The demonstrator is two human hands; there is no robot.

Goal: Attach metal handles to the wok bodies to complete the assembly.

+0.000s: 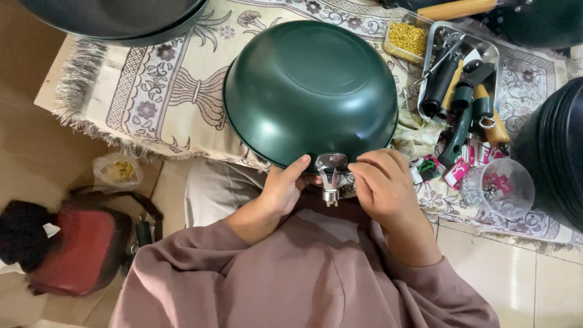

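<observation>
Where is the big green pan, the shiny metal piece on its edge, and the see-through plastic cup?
green pan (310, 85), head view, middle of its upturned bottom.
metal handle bracket (331, 173), head view, shiny stem between the two hands.
clear plastic cup (501, 188), head view, its side wall.

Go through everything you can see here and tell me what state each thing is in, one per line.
Green pan: upside down on the patterned cloth.
Metal handle bracket: at the pan's near rim, between both hands.
Left hand: thumb against the bracket.
Right hand: fingers curled beside the bracket.
Metal tray: full of tools and handles.
Clear cup: lying on its side.
</observation>
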